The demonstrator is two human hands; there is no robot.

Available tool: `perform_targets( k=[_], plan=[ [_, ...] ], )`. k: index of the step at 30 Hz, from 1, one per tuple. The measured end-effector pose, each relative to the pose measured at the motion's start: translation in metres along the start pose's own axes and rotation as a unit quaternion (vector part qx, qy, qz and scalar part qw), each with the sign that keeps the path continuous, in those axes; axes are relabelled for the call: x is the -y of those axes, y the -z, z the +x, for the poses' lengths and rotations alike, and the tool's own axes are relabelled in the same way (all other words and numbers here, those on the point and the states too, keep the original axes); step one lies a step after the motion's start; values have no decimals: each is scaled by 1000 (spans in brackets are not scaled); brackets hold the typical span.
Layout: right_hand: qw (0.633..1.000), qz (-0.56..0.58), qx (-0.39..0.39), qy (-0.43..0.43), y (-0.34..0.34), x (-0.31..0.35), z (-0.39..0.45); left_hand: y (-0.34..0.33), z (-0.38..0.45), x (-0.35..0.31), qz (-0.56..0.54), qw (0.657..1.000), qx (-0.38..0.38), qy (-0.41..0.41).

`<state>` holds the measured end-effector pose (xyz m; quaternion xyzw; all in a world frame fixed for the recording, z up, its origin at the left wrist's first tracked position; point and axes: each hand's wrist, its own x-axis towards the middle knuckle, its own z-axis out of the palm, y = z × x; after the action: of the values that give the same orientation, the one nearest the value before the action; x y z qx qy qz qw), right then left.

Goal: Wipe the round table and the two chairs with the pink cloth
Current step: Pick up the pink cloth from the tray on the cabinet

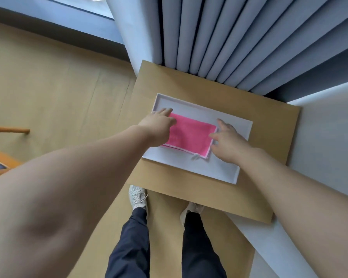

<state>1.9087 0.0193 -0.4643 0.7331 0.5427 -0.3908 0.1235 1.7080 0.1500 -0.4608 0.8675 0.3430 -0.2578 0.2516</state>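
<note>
Head view: folded pink cloth [190, 135], apparently flat.

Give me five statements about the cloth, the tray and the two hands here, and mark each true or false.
1. The pink cloth lies folded flat inside the white tray. True.
2. The tray sits on the floor. False: it rests on a wooden tabletop.
3. The left hand and right hand reach to opposite ends of the cloth. True.
4. The right hand has lifted the cloth clear of the tray. False: the cloth lies flat.
5. The person is barefoot. False: light sneakers are on.
</note>
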Motion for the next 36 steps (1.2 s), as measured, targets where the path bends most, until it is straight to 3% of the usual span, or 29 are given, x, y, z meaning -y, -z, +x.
perform_targets(
  k=[5,17,22,26,31,36],
  plan=[
    [1000,4,6,-6,-12,-7,21,-8,26,0,-13,999,-41,23],
    [997,53,-30,-46,-12,-2,34,-12,41,2,20,998,-57,29],
    [994,6,-100,-33,8,18,21,3,21,7,-13,997,-57,46],
    [983,45,-175,5,44,42,-5,39,-14,11,-16,998,-57,32],
    [951,92,-289,66,105,90,-49,105,-81,24,-16,998,-66,15],
    [919,103,-347,157,182,168,-103,185,-166,43,-20,997,-68,-21]
  ],
)
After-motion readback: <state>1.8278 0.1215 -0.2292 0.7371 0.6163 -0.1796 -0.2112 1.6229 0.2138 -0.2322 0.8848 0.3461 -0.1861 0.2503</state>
